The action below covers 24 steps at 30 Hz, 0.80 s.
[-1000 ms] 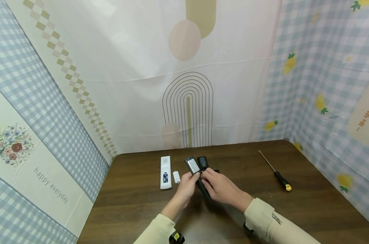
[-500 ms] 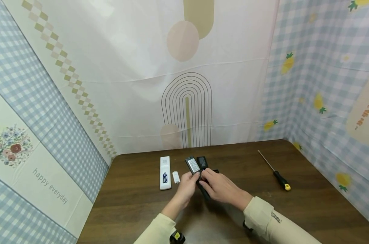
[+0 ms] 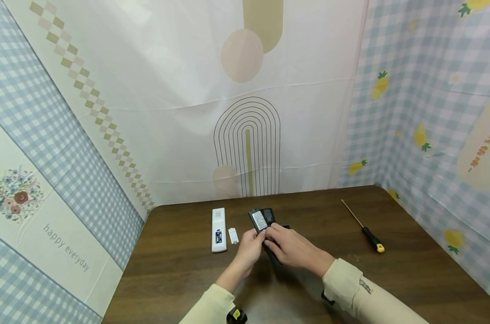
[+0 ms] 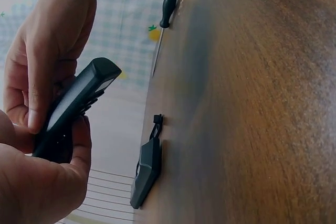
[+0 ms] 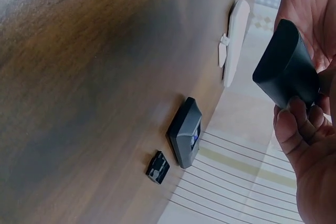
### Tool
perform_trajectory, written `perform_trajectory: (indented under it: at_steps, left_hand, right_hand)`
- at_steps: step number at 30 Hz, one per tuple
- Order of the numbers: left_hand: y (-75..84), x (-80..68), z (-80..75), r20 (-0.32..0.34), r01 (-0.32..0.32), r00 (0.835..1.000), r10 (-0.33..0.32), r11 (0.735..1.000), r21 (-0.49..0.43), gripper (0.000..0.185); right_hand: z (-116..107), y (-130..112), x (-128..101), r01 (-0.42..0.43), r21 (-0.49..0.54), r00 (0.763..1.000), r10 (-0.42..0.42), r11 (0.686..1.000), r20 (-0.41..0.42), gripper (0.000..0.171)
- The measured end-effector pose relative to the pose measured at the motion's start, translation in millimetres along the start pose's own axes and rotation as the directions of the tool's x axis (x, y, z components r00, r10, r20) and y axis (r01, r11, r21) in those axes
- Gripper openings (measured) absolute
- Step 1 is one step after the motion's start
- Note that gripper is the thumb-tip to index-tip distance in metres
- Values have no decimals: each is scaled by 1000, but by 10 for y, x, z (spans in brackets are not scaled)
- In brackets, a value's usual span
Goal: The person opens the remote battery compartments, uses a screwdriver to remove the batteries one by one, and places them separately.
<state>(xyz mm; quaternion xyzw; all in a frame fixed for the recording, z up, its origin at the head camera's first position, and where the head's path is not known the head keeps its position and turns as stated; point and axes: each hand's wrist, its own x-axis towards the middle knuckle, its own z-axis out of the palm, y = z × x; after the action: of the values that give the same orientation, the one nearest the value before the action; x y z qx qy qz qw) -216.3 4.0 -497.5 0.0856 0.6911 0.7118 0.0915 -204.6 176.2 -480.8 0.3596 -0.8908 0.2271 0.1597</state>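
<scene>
One black remote [image 3: 265, 234], grey-labelled back

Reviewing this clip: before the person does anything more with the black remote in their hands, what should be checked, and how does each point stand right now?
1. Both hands hold the black remote: ok. The left hand and right hand both grip it, lifted off the table.
2. State of the held remote's battery bay: cannot tell; fingers cover that part.
3. Second black remote out of the way: ok, lying flat on the table beyond the hands.
4. Small black cover piece accounted for: ok, lying beside that second remote.
5. Screwdriver available: ok, untouched on the table to the right.
6. White remote with its loose white cover: ok, lying to the left, batteries visible.
</scene>
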Motion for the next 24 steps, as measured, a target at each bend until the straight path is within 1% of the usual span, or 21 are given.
perform_trajectory:
  at_steps: [5,11,14,20,24]
  left_hand:
    - [2,2,-2,1,-7,1000,7,1000,-1,35]
    - [9,-4,-7,15,9,1000,-9,1000,-4,36]
    - [13,-5,-3,20,13,1000,-13,1000,-6,37]
    - [9,-16,0,15,16,1000,-16,1000,-14,37]
    - [-7,-24,-10,-4,18,1000,-18,1000,-6,36]
  right_hand:
    - [-24,-12,13,-3,-2,1000,3,1000,1,10]
    - [-14,-9,-4,11,-6,998,-11,1000,-67,12]
    - [-15,-4,-23,-5,7,996,6,1000,-92,14]
    - [-55,-19,-53,-32,30,995,35,999,-95,17]
    - [-75,-18,-97,-31,66,994,38,997,-107,18]
